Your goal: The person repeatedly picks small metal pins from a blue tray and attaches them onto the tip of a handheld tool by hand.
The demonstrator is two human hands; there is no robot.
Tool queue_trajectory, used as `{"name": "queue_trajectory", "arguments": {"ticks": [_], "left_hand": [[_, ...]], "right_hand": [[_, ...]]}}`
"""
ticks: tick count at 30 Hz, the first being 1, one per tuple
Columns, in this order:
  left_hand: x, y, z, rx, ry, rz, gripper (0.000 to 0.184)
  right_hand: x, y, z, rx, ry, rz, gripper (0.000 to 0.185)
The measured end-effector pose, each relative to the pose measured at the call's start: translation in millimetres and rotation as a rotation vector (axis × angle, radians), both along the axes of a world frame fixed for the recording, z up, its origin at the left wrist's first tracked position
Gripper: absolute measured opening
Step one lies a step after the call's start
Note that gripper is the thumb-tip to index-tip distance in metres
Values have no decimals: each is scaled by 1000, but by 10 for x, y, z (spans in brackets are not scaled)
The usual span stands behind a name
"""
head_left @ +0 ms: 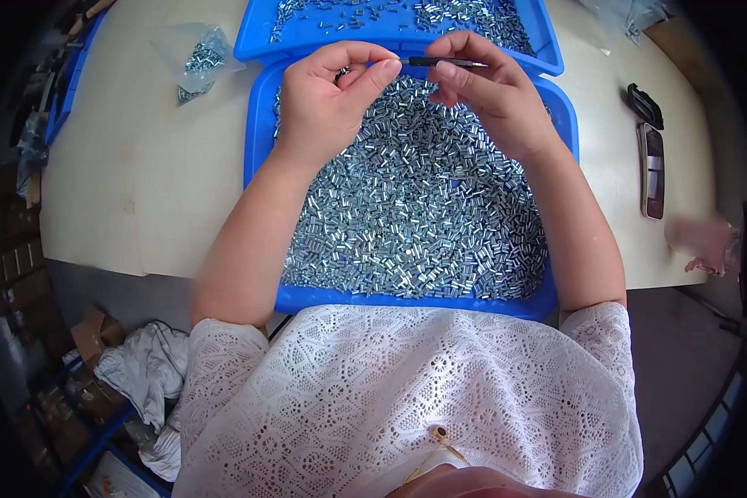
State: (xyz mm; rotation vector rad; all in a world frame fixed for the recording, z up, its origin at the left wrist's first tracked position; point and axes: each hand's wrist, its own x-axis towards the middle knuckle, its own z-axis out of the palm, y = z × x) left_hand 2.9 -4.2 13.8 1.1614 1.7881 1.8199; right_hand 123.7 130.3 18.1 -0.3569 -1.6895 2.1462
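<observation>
Above the far part of a blue tray (260, 166) full of small shiny metal sleeves (407, 207), both my hands are raised close together. Thumb and forefinger of my left hand (328, 95) pinch what looks like one small metal sleeve (402, 61), mostly covered by the fingertips. My right hand (494, 91) grips a slim black pen-like tool (425, 61) with thin metal ends, held level. The tool's left end meets the piece in my left fingers; whether it sits inside the piece, I cannot tell.
A second blue tray (548, 33) with scattered metal pieces adjoins behind. On the left of the table (141, 166) lies a clear bag (201, 62) of metal pieces. To the right are a phone (652, 170) and a black object (644, 106).
</observation>
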Motion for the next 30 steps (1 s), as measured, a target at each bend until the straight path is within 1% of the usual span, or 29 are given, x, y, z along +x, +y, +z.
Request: {"name": "queue_trajectory", "arguments": {"ticks": [2, 3, 5, 6, 8, 9, 11, 12, 14, 15, 17, 18, 20, 21, 22, 24, 25, 27, 29, 30], "left_hand": [[-9, -5, -1, 6, -13, 17, 9], [-26, -10, -13, 1, 28, 8, 9], [-29, -6, -30, -4, 69, -3, 9], [-23, -3, -34, 0, 59, -1, 9], [-17, -2, -26, 3, 52, 2, 9], [-11, -3, -18, -8, 28, 16, 9], [-11, -2, -21, -18, 5, 30, 9], [-23, -5, -29, -22, 30, 16, 9], [-28, -10, -32, -27, 54, 2, 9], [-24, -12, -27, -34, 55, 5, 9], [-20, -13, -25, -43, 57, 7, 9], [-21, -10, -24, -53, 54, 19, 9], [-21, -9, -19, -62, 50, 31, 9], [-19, -9, -12, -83, 54, 38, 9], [-16, -11, -5, -105, 58, 46, 9], [17, -14, 20, -104, 47, 32, 9], [29, -13, 27, -102, 37, 17, 9], [21, -5, 0, -92, 55, 8, 9], [12, -7, -18, -82, 76, 2, 9], [9, -14, -22, -130, 88, -5, 9]], "right_hand": [[34, 36, 3, 189, -24, 84, 27], [47, 71, 5, 188, -24, 84, 27], [61, 144, 4, 145, -283, 154, 25], [60, 129, -4, 145, -283, 153, 25], [33, 63, -17, 97, -124, 50, 23], [25, 36, -6, 96, -124, 50, 23], [21, 2, 14, 221, -33, -7, 27], [25, 24, 8, 220, -34, -7, 27], [43, 92, -8, 280, -214, 31, 25], [48, 99, -4, 280, -214, 30, 25], [52, 105, 3, 234, -339, 100, 24], [34, 70, -27, 234, -337, 100, 24], [2, -45, -110, 458, -30, -132, 24], [15, -39, -65, 689, -57, -148, 21], [27, -39, -42, 688, -57, -147, 21], [44, -37, -12, 937, -47, -121, 18], [46, -33, -5, 937, -47, -121, 18], [49, -23, 4, 1037, -69, -94, 15], [53, -28, -21, 1019, -96, -87, 14], [51, -34, -30, 1000, -123, -79, 14]]}}
